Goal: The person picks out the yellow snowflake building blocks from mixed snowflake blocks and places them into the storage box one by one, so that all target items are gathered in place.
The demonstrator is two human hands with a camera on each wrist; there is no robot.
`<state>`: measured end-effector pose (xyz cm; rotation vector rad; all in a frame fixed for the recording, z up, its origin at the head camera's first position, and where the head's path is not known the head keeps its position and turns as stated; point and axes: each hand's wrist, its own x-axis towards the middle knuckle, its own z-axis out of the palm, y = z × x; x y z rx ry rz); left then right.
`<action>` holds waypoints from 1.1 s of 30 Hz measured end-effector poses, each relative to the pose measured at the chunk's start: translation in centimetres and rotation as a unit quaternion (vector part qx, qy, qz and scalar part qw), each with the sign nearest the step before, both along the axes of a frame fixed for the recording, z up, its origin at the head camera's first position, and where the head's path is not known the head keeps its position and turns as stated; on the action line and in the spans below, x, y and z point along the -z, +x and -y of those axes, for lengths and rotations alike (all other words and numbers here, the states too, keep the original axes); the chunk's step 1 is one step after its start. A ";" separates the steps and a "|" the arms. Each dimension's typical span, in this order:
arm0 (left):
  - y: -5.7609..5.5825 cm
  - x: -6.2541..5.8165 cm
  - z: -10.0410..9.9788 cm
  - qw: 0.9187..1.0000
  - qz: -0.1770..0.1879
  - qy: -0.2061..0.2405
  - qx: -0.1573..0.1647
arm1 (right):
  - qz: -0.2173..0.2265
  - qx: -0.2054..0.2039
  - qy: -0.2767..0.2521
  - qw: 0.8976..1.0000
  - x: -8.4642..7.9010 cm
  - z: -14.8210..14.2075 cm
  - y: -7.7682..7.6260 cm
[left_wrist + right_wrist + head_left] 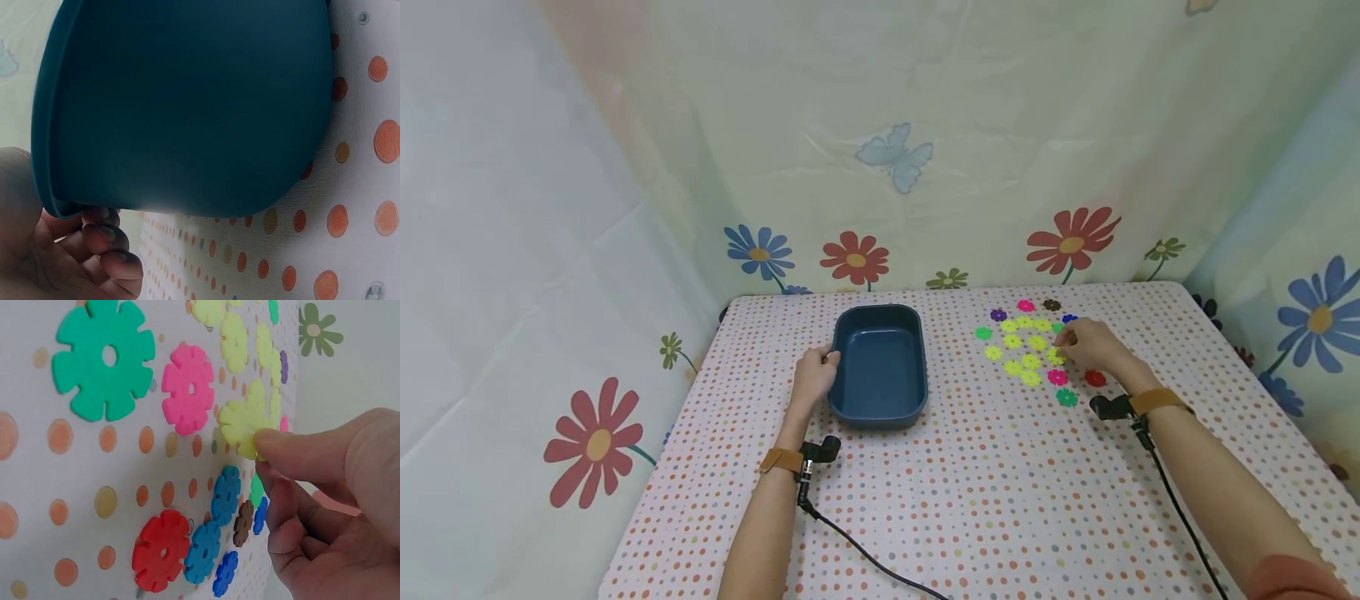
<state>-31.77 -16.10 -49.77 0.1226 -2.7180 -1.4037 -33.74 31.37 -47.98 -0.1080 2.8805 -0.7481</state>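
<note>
Dark blue, smooth-walled rectangular bin point(880, 375), rounded corners, apparently plastic, upright on a dotted table cover point(940, 500). Left hand point(815, 375): holds the rim at the bin's nine o'clock, fingers curled beneath the lip, a hold that probably steadies it. Right hand point(1086, 346): thumb and forefinger together, clamped on the edge of one yellow snowflake disc point(234, 425), well apart from the bin at its three o'clock; a fingertip pinch seems suited to so thin a piece. Whether that disc is fully clear of the cover cannot be told. Around it, taken from the head view: pink disc point(1057, 377) just beside at six o'clock, green disc point(1067, 397) beyond it, red disc point(1095, 378) at four, further yellow discs point(1012, 342) towards nine. All flat, matt, plastic-looking, notched into petals, centrally holed where seen close.
</note>
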 end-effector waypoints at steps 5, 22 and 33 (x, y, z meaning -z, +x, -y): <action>0.0 0.1 0.0 1.000 0.001 0.002 0.000 | -0.037 -0.004 -0.001 0.999 0.0 -0.5 0.4; -0.1 -0.1 -0.1 1.000 0.008 0.002 -0.007 | -0.010 0.063 -0.159 0.985 -3.3 2.7 -0.2; 0.0 -0.2 -0.2 1.000 0.007 0.007 -0.006 | -0.008 0.033 -0.234 0.972 -4.6 8.3 -1.3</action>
